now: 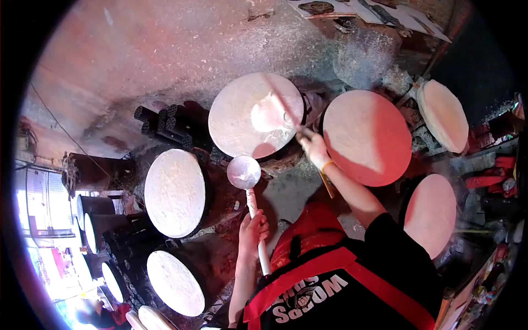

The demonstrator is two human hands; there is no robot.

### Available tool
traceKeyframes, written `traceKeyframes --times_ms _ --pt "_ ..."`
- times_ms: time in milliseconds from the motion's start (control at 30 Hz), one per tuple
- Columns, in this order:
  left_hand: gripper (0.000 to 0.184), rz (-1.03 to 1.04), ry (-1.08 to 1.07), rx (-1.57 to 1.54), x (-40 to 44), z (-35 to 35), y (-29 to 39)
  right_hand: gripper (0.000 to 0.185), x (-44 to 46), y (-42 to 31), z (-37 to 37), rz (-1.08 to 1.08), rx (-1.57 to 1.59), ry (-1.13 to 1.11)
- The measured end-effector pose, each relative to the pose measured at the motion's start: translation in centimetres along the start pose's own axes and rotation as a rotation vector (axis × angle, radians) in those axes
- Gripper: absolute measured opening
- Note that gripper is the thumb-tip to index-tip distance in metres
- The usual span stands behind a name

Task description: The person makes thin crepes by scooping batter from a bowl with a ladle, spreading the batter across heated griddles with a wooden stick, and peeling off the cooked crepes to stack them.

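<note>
My left hand is closed around the pale handle of a ladle. The ladle's round bowl is smeared with white and hangs near the front edge of a large round griddle. My right hand grips a long, thin wooden spreader, its blade reaching across that griddle from the right side. A wet white pool of batter lies on the griddle beside the spreader. Whether the blade touches the batter along its length, I cannot tell.
Several more pale round griddles surround me, including one at right, one at left and one at lower left. Dark perforated coal briquettes are stacked by the wall. A person is at the far lower left.
</note>
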State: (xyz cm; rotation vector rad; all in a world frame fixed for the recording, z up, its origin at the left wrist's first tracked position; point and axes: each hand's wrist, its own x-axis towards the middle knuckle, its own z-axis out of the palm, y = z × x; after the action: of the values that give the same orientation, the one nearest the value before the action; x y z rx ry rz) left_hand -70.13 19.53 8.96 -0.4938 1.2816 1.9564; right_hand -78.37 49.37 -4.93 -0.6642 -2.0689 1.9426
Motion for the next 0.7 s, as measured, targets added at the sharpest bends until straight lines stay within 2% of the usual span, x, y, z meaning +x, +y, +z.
traceKeyframes --times_ms 33,100,167,200,233,300,367,467,533,567,633,667,700 --pt "0.014 -0.01 0.012 0.015 0.2 0.2 0.1 0.035 1.3 0.2 -0.1 -0.078 0.014 0.13" --pt "0.019 0.012 0.038 0.059 1.1 -0.2 0.3 0.036 1.3 0.0 -0.8 0.018 -0.104 0.002" --pt "0.02 0.054 0.089 0.14 2.6 -0.3 0.8 0.038 -0.1 3.6 -1.6 -0.127 0.012 -0.198" --pt "0.018 0.082 0.066 0.18 4.0 -0.6 1.4 0.037 -2.4 1.8 -2.4 -0.076 -0.19 -0.214" --pt "0.018 0.111 0.043 0.217 5.6 -0.8 2.1 0.036 -4.5 0.7 -3.1 0.013 -0.184 -0.234" --pt "0.02 0.175 0.026 0.32 8.8 -0.7 3.5 0.036 -6.5 2.3 -4.5 -0.014 -0.066 -0.2" --pt "0.022 0.208 0.068 0.363 11.4 1.4 4.8 0.038 -8.6 0.9 -4.7 -0.145 -0.111 -0.075" --pt "0.018 0.193 0.069 0.358 15.4 3.1 3.8 0.036 -9.1 3.1 -2.4 0.196 0.124 0.004" --pt "0.017 0.129 0.115 0.333 17.3 4.5 2.2 0.028 -10.8 -0.5 -0.2 0.456 0.324 -0.102" --pt "0.018 0.105 0.051 0.311 17.6 4.7 2.0 0.026 -10.6 1.3 1.0 0.464 0.383 -0.115" --pt "0.016 -0.208 -0.112 -0.234 19.0 3.5 2.9 0.029 -11.3 -1.1 1.5 0.537 0.48 -0.201" --pt "0.016 -0.319 -0.148 -0.322 17.0 3.7 5.5 0.032 -11.1 -1.7 1.0 0.556 0.473 -0.261" --pt "0.015 -0.397 -0.49 -0.467 13.6 2.7 7.9 0.036 -10.6 -2.4 0.2 0.572 0.467 -0.322"
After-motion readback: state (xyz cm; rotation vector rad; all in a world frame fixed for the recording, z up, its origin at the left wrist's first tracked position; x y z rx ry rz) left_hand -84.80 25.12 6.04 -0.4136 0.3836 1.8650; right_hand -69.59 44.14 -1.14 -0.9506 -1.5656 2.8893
